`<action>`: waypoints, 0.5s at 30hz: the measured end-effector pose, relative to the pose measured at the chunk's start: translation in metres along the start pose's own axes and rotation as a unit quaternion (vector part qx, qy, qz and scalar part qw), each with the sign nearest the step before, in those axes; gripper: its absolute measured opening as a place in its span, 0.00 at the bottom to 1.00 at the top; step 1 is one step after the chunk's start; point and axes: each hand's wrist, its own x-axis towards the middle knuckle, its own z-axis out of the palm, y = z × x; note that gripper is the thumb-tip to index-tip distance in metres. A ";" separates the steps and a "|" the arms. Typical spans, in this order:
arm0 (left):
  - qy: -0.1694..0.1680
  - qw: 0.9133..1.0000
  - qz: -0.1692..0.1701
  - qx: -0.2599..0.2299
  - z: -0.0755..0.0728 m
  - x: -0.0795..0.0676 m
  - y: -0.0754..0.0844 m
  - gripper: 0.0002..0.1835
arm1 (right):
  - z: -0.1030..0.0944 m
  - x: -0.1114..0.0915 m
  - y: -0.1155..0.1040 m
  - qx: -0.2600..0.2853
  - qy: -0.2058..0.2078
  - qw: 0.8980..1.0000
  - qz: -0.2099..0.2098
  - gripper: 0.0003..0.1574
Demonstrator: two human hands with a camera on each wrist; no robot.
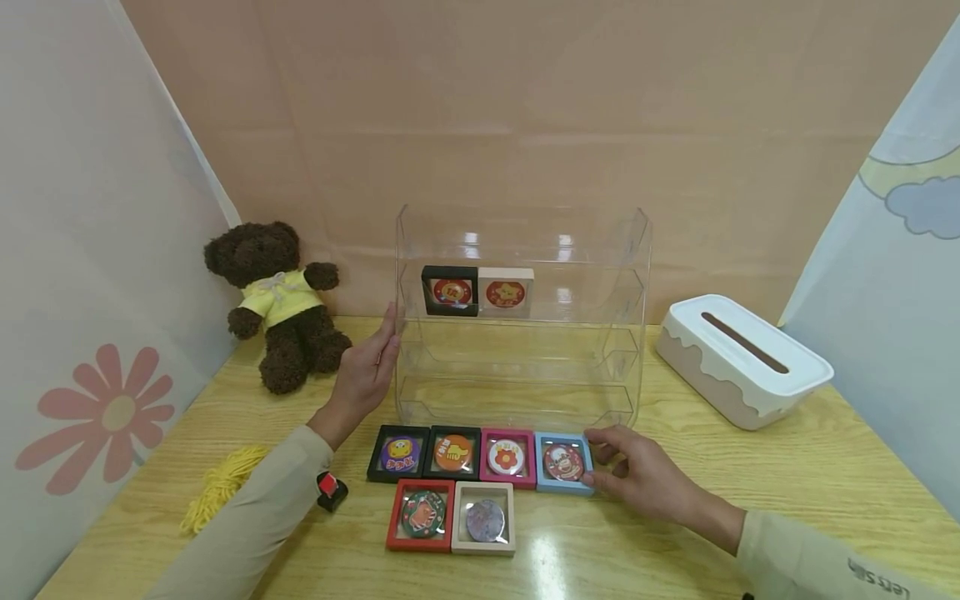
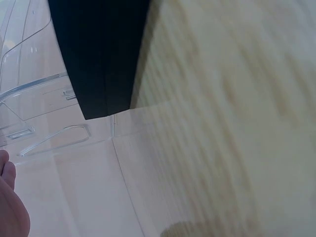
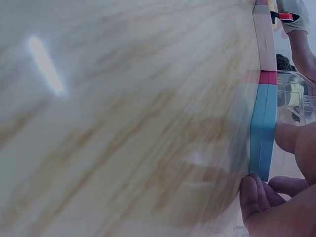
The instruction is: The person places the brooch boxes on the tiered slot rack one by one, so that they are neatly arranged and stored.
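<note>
A clear plastic tiered rack (image 1: pixel 517 367) stands on the table. In it, side by side on an upper tier, are a black-framed badge (image 1: pixel 450 291) and a white-framed badge (image 1: pixel 506 292). My left hand (image 1: pixel 365 367) rests against the rack's left side, fingers extended. In front lies a row of square display frames with round badges: a purple-badge black frame (image 1: pixel 399 454), an orange-badge black frame (image 1: pixel 452 452), a pink frame (image 1: pixel 507 457) and a light blue frame (image 1: pixel 564 462). My right hand (image 1: pixel 637 473) pinches the blue frame's right edge with thumb and fingers.
Nearer lie a red frame (image 1: pixel 420 515) and a cream frame (image 1: pixel 483 518). A brown teddy bear (image 1: pixel 277 304) sits at the back left, with a yellow yarn bundle (image 1: pixel 223 487) closer in. On the right stands a white-lidded tissue box (image 1: pixel 742 358).
</note>
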 end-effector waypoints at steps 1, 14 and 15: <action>-0.001 1.000 0.000 0.000 0.000 0.000 0.000 0.28 | 0.000 0.000 0.000 0.002 -0.002 1.000 0.002 0.32; -0.002 1.000 0.002 0.002 -0.001 0.000 0.000 0.29 | -0.002 0.000 -0.002 0.009 -0.022 1.000 -0.012 0.34; -0.001 1.000 0.003 0.002 -0.001 0.000 0.000 0.29 | -0.002 0.000 -0.002 0.008 -0.023 1.000 -0.013 0.34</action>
